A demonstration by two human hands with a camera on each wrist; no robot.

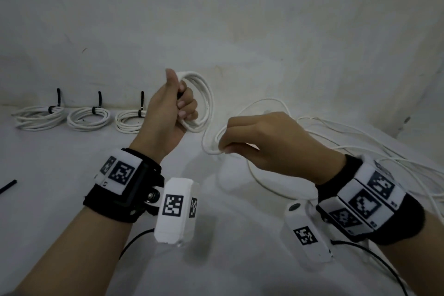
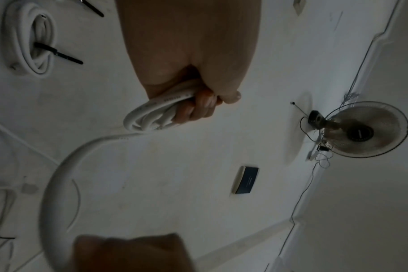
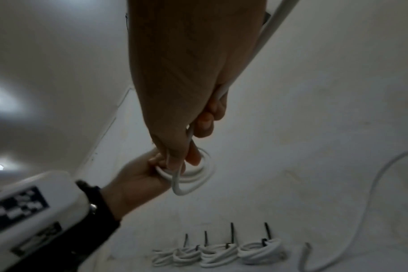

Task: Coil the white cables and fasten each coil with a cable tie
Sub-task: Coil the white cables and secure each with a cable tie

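My left hand [image 1: 183,107] is raised and grips a partly wound coil of white cable [image 1: 206,101], fingers curled round its several loops. The same coil [image 2: 149,117] shows under my left fingers [image 2: 198,108] in the left wrist view. From the coil a strand [image 1: 208,142] drops in a small loop to my right hand [image 1: 224,148], which pinches it just right of the coil. The strand [image 3: 177,184] also passes through my right fingers [image 3: 204,125] in the right wrist view. The rest of the cable [image 1: 264,103] trails away to the right.
Three finished coils [image 1: 89,119] with black cable ties stand in a row at the back left. A loose black tie [image 1: 8,186] lies at the left edge. Loose white cables [image 1: 374,149] sprawl on the right. A fan [image 2: 361,128] hangs on the wall.
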